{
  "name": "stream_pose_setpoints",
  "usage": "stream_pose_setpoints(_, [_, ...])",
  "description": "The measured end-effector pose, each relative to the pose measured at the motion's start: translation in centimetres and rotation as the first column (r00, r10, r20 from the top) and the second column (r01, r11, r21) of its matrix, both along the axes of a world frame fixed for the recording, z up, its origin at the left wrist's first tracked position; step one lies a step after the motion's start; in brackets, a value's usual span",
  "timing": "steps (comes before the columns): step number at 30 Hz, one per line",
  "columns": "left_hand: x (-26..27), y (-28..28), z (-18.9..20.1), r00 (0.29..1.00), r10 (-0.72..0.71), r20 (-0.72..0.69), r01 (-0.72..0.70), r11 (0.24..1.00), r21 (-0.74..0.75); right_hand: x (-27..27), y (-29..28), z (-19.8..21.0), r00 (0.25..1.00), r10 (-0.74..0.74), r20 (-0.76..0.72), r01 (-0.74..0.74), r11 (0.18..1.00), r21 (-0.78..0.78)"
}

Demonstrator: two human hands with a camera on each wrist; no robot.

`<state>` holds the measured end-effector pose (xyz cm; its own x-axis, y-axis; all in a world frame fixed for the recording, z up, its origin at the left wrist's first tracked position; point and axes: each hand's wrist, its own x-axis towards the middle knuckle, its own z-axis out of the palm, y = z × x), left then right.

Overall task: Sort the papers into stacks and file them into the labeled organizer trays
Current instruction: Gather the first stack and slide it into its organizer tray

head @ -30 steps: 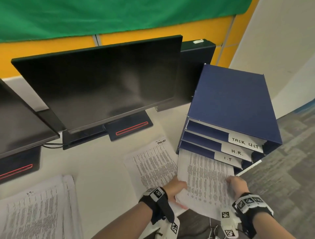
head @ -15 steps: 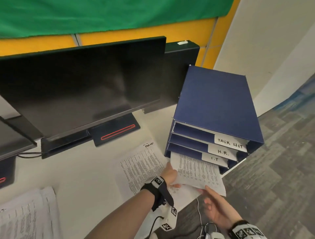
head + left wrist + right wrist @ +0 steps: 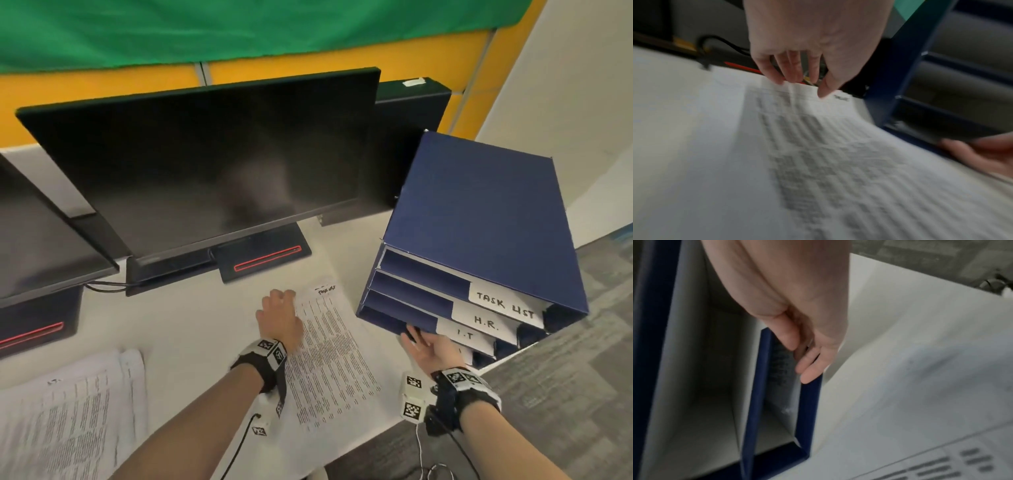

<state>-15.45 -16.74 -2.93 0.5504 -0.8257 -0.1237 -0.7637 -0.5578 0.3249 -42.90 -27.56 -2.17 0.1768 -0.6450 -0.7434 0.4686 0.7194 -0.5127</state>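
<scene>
One sheet [image 3: 329, 349] only: lift slowly with left hand [image 3: 279, 323] pinching its far edge; push filed paper [image 3: 782, 378] deeper with right hand [image 3: 430, 349] fingers straight, pressed together.

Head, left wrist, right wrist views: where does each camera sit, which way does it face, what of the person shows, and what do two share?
Head: on the head, facing down at the desk; left hand on printed sheet, right hand at blue file organiser.
Left wrist: along the left hand, pinching the sheet's far edge.
Right wrist: along the right hand into the organiser's lowest slot.
Shared: both wrist views show organiser and sheet.
</scene>
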Motion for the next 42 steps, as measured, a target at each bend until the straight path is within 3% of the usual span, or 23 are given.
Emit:
stream_pose_setpoints(5, [3.6,0.8,-1.6,1.0,-0.016,0.009,0.013,0.966,0.26,0.7,1.2,0.0,0.999,-0.037,0.012,0.038,0.999,-0.035])
stream_pose_setpoints(7, [3.8,0.7,-1.3,0.999,-0.039,0.03,0.03,0.963,0.266,1.6,2.5,0.4,0.989,0.056,-0.139,-0.064,0.997,-0.05])
stream_pose_setpoints(8, [3.8,0.7,-1.0,0.998,-0.06,0.021,0.051,0.959,0.279,2.1,3.2,0.3,0.952,0.156,-0.263,-0.181,0.98,-0.076])
stream_pose_setpoints(10, [3.8,0.7,-0.4,0.995,-0.097,-0.011,0.097,0.955,0.281,3.1,4.1,-0.4,0.753,0.308,-0.582,-0.471,0.869,-0.149])
stream_pose_setpoints(11, [3.8,0.7,-0.1,0.993,-0.114,-0.029,0.117,0.96,0.253,3.6,4.2,-0.8,0.607,0.315,-0.73,-0.602,0.782,-0.163])
stream_pose_setpoints(13, [4.1,1.2,1.1,0.985,-0.17,-0.027,0.172,0.973,0.154,4.3,4.2,-0.9,0.351,0.293,-0.89,-0.786,0.608,-0.11])
stream_pose_setpoints(15, [4.8,1.8,2.9,0.966,-0.258,0.011,0.257,0.965,0.05,4.8,3.8,-1.0,0.216,0.314,-0.924,-0.857,0.514,-0.026])
stream_pose_setpoints(16, [5.3,2.1,3.8,0.955,-0.298,0.015,0.298,0.955,0.005,5.1,3.7,-0.6,0.202,0.35,-0.915,-0.875,0.483,-0.009])
stream_pose_setpoints(17, [5.6,2.5,5.1,0.941,-0.337,-0.005,0.337,0.94,-0.055,5.6,3.6,-0.1,0.237,0.405,-0.883,-0.887,0.462,-0.027])
stream_pose_setpoints(19, [6.1,3.1,7.8,0.916,-0.391,-0.085,0.373,0.912,-0.171,6.6,4.0,1.9,0.416,0.517,-0.748,-0.867,0.474,-0.155])
stream_pose_setpoints(21, [6.4,3.5,10.2,0.931,-0.348,-0.111,0.299,0.901,-0.315,7.7,4.6,4.0,0.574,0.588,-0.57,-0.807,0.523,-0.273])
stream_pose_setpoints(23, [6.8,3.8,11.7,0.972,-0.144,-0.186,0.03,0.86,-0.51,8.7,5.0,5.9,0.686,0.596,-0.417,-0.727,0.587,-0.356])
stream_pose_setpoints(24, [7.2,4.1,12.1,0.939,-0.045,-0.34,-0.163,0.813,-0.559,9.2,5.0,6.5,0.736,0.591,-0.329,-0.676,0.634,-0.375])
stream_pose_setpoints(26, [7.9,4.3,12.1,0.729,0.003,-0.685,-0.456,0.748,-0.482,10.3,5.1,7.6,0.813,0.55,-0.193,-0.578,0.716,-0.393])
stream_pose_setpoints(27, [7.9,4.4,12.0,0.636,0.0,-0.772,-0.502,0.76,-0.413,10.9,5.1,8.0,0.838,0.518,-0.171,-0.539,0.737,-0.407])
stream_pose_setpoints(28, [7.8,4.5,11.8,0.603,0.006,-0.797,-0.497,0.785,-0.37,11.6,5.2,8.6,0.858,0.486,-0.166,-0.507,0.748,-0.428])
stream_pose_setpoints(30, [6.5,4.5,12.1,0.644,-0.011,-0.765,-0.478,0.775,-0.413,12.8,5.5,9.6,0.887,0.429,-0.169,-0.454,0.745,-0.489])
stream_pose_setpoints(34, [3.3,4.7,12.3,0.699,-0.079,-0.71,-0.551,0.574,-0.606,14.9,6.5,11.0,0.912,0.383,-0.15,-0.398,0.732,-0.553])
stream_pose_setpoints(37, [1.8,5.3,11.0,0.717,-0.089,-0.692,-0.558,0.522,-0.645,15.7,7.0,11.0,0.905,0.392,-0.168,-0.416,0.724,-0.55])
stream_pose_setpoints(39, [1.5,5.6,9.9,0.696,-0.094,-0.712,-0.57,0.531,-0.627,15.9,7.0,10.9,0.903,0.377,-0.206,-0.426,0.726,-0.54])
stream_pose_setpoints(42, [2.1,5.7,8.8,0.592,-0.082,-0.801,-0.657,0.526,-0.54,16.1,7.0,11.0,0.914,0.351,-0.204,-0.406,0.759,-0.51])
